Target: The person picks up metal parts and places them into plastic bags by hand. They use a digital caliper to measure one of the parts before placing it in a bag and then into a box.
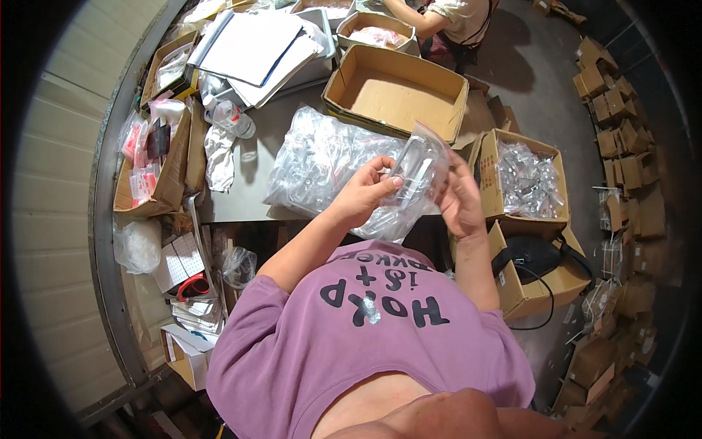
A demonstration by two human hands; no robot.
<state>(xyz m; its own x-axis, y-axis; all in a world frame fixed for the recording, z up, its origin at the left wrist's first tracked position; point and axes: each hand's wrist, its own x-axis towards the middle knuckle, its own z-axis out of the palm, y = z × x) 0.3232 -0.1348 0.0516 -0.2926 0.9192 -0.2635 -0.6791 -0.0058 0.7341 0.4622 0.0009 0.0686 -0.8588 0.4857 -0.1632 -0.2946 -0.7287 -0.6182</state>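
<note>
Grey tabletop (pixel 252 192), clear bag (pixel 423 170) pinched by left fingers (pixel 382 189), right hand (pixel 463 205) alongside, grip unclear

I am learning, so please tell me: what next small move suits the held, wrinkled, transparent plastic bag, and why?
I would probably settle the right hand on the right side of the transparent plastic bag with a reddish strip. The left hand pinches its left side, while the right hand is blurred beside it, its grip unclear; a second hold might steady it.
</note>
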